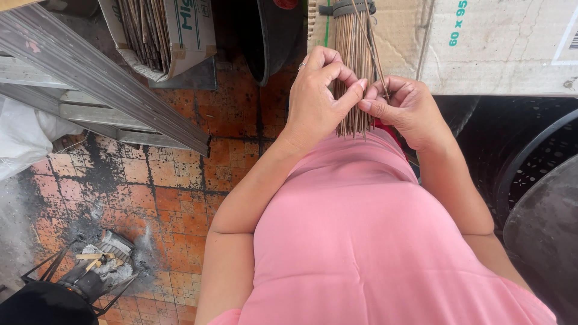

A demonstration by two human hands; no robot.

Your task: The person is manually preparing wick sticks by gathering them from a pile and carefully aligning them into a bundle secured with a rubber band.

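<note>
Sticks (pixel 354 66), bundled upright between boxes (pixel 481 42), are pinched by left hand (pixel 316 96) and right hand (pixel 403 105); tiled floor (pixel 174 192) lies open leftward.

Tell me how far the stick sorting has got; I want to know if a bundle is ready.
Done: one bundle of thin brown sticks is gathered and strapped with a dark band at its top. In hand: the left hand and right hand pinch single sticks at the bundle's lower end. Left: more sticks stand loose in the open carton on the tiled floor.
</note>
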